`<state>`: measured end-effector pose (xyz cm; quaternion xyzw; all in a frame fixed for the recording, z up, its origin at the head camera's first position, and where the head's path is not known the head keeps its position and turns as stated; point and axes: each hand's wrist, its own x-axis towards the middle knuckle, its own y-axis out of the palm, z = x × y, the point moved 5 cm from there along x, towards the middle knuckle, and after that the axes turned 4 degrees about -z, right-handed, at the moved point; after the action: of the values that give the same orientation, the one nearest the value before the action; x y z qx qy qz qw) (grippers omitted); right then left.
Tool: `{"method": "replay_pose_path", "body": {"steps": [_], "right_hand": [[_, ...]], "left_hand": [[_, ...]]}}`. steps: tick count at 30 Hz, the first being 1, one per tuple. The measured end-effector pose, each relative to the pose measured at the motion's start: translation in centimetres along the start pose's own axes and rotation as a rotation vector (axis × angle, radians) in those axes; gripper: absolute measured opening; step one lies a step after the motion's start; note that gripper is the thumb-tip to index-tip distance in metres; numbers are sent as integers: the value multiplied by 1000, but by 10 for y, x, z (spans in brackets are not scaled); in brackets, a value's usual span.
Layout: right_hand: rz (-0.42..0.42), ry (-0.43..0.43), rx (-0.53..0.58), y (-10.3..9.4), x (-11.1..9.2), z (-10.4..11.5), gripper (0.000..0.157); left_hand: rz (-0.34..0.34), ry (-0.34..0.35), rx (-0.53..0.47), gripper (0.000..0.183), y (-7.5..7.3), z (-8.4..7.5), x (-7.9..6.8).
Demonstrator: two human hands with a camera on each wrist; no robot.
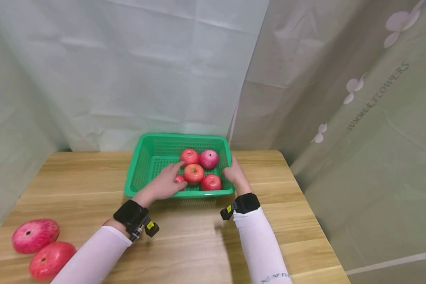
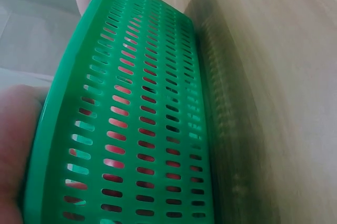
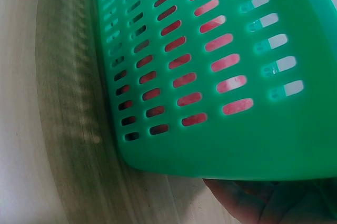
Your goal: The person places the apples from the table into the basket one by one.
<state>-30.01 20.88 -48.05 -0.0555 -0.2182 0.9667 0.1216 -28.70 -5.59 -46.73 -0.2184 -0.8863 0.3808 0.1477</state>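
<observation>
A green plastic basket [image 1: 136, 165] with slotted walls stands on the table, several red apples gathered in its right half. My left hand [image 1: 165, 182] reaches over the front rim, thumb and fingers around an apple [image 1: 179, 179] at the front that is mostly covered by the hand. Right beside that apple lie a lighter red apple [image 1: 193, 174] and another apple [image 1: 211, 182]. My right hand [image 1: 236, 174] grips the basket's right side, thumb over the rim and fingers outside. The right wrist view shows part of this hand [image 3: 263, 200] against the outer wall.
Two large apples, one pinkish [image 1: 35, 236] and one red [image 1: 52, 260], lie at the table's front left. A bit of another red thing [image 1: 105, 222] shows behind my left wrist. Pale curtains [image 1: 145, 71] hang behind the wooden table [image 1: 287, 221] and at its sides.
</observation>
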Motion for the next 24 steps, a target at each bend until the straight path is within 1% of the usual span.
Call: {"method": "replay_pose_path", "body": {"steps": [5,7,10,12,13,15,18,21,23,24], "right_hand": [[5,5,-19,1,1,-1,96],[1,5,-15,1,0,-1,96],[-2,9,-2,0,0,-1,96],[-4,8,-3,0,0,-1,96],[-3,11,-4,0,0,-1,96],[-1,16,-8,0,-1,-3,96],[-2,19,-15,0,-1,-5,96],[4,19,-19,0,0,-5,96],[7,9,-25,-2,1,-3,95],[9,5,-23,-2,2,-1,95]], "left_hand": [[-32,12,17,78,-1,1,-1],[-54,37,31,77,-3,-1,-1],[-91,81,31,76,-10,-9,-5],[-116,117,14,76,-20,-18,-15],[-128,136,7,76,-25,-23,-22],[-153,174,-7,76,-37,-32,-40],[-215,244,-15,67,-56,-42,-75],[-297,272,-9,47,-74,-38,-112],[-346,259,2,38,-86,-29,-136],[-358,237,8,37,-91,-22,-146]]}}
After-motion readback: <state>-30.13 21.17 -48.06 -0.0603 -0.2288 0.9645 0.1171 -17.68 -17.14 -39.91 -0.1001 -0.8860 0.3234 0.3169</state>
